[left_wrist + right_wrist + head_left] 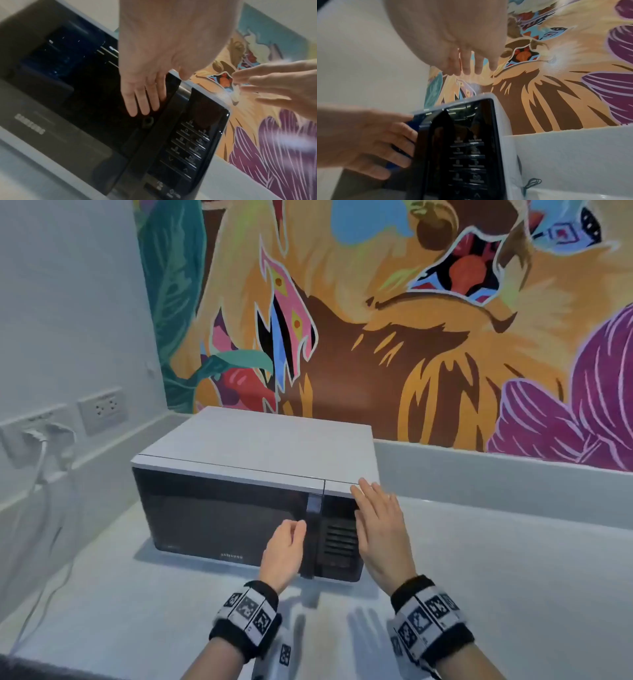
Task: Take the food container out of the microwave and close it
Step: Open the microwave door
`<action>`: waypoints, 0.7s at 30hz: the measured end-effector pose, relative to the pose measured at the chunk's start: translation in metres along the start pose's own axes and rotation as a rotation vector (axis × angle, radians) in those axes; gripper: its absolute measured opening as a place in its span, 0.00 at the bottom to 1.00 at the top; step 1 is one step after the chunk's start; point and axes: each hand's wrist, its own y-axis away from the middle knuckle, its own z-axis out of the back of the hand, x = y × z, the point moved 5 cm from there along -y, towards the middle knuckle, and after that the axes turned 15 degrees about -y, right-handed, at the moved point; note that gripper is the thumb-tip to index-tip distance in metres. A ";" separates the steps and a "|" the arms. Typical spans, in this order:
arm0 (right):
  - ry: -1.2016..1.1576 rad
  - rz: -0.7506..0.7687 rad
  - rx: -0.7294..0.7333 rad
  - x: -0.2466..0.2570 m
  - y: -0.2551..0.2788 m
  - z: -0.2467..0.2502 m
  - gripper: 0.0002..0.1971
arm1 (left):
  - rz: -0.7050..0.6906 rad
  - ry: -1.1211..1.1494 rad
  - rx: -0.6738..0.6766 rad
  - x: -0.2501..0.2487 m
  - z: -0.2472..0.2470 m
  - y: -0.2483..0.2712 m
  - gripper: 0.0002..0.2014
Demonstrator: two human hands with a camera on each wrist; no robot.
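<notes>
A white microwave (253, 443) with a dark glass door (222, 515) stands shut on the counter. The food container is hidden behind the dark door. My left hand (286, 546) reaches to the vertical door handle (312, 529); its straight fingers (145, 100) lie against the glass just left of the handle (154, 138). My right hand (380, 522) is spread flat at the microwave's top right corner, in front of the control panel (339, 539), and holds nothing. In the right wrist view the right hand (467, 63) hovers above the panel (467, 148), with the left hand (385, 142) at the door's edge.
The pale counter (513, 577) stretches right of the microwave to a low ledge below a painted mural wall (411, 337). On the left wall are sockets (102, 409), with a plug and a white cable (44, 460) hanging down to the counter.
</notes>
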 end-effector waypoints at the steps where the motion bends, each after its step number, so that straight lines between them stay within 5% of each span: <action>1: 0.061 0.039 0.036 -0.002 -0.008 -0.010 0.20 | 0.033 0.030 0.045 -0.002 -0.007 -0.006 0.19; 6: 0.119 0.049 0.100 -0.010 -0.020 -0.033 0.21 | 0.050 0.279 0.144 -0.011 -0.032 -0.019 0.19; 12: 0.000 0.032 -0.065 -0.011 -0.024 -0.029 0.16 | 0.033 0.265 0.082 -0.014 -0.031 -0.020 0.15; 21: 0.023 0.047 -0.063 -0.015 -0.020 -0.034 0.17 | 0.034 0.244 0.082 -0.007 -0.030 -0.011 0.16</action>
